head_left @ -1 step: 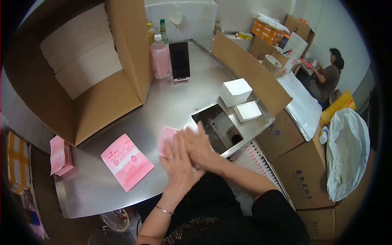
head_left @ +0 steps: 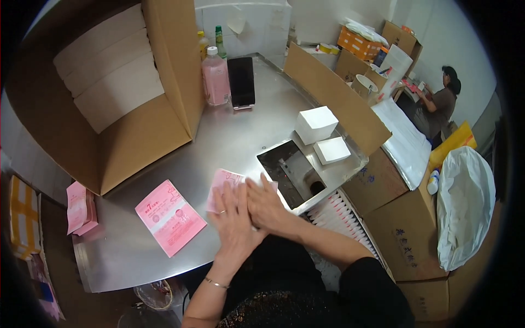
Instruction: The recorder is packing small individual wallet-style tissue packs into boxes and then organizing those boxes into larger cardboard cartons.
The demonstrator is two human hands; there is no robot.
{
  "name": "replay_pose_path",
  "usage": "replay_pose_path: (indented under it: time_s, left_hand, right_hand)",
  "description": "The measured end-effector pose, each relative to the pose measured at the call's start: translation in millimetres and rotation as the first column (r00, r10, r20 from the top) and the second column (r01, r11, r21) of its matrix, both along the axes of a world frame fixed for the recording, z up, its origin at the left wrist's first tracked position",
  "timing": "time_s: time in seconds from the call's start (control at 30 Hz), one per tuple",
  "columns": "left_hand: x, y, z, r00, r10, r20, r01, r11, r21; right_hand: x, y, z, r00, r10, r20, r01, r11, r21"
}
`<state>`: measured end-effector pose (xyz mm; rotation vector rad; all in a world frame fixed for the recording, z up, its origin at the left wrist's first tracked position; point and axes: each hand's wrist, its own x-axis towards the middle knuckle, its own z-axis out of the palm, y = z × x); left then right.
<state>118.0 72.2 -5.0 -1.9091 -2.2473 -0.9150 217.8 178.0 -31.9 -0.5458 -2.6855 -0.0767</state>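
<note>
A pink printed packet [head_left: 220, 182] lies on the metal table under my two hands, its upper left part showing. My left hand [head_left: 234, 216], with a ring on one finger, rests flat on it with the fingers spread. Close against it, my right hand [head_left: 268, 205] lies over the packet's right side, fingers stretched out and a little blurred. Something white and smeared shows by its fingertips. Left of my hands lies a pink packet [head_left: 170, 218] with a pale band across it. A stack of pink packets [head_left: 82, 210] sits at the table's left edge.
A large open carton [head_left: 142, 145] holding white tissue stacks stands back left. Beside it are a pink bottle [head_left: 215, 79] and a phone [head_left: 241, 82] on a stand. To the right are a rectangular table opening [head_left: 281, 177], white blocks [head_left: 317, 124] and cartons [head_left: 404, 235]. A person [head_left: 437, 104] sits far right.
My hands have shifted slightly left, and the right hand's raised finger has come down a little. More of the pink packet's upper edge shows now.
</note>
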Motion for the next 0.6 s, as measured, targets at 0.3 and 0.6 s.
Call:
replay_pose_path:
  time_s: [0.3, 0.6]
  left_hand:
    - [-19.5, -16.8, -12.8, 0.997, -0.048, -0.053, 0.044, 0.997, -0.063]
    - [-24.8, 0.9, 2.3, 0.997, 0.075, 0.017, -0.073, 0.994, -0.084]
  right_hand:
    - [29.3, 9.7, 40.4, 0.878, -0.191, -0.439, -0.06, 0.865, -0.497]
    - [-40.9, 28.1, 6.2, 0.994, 0.094, 0.047, -0.081, 0.969, -0.235]
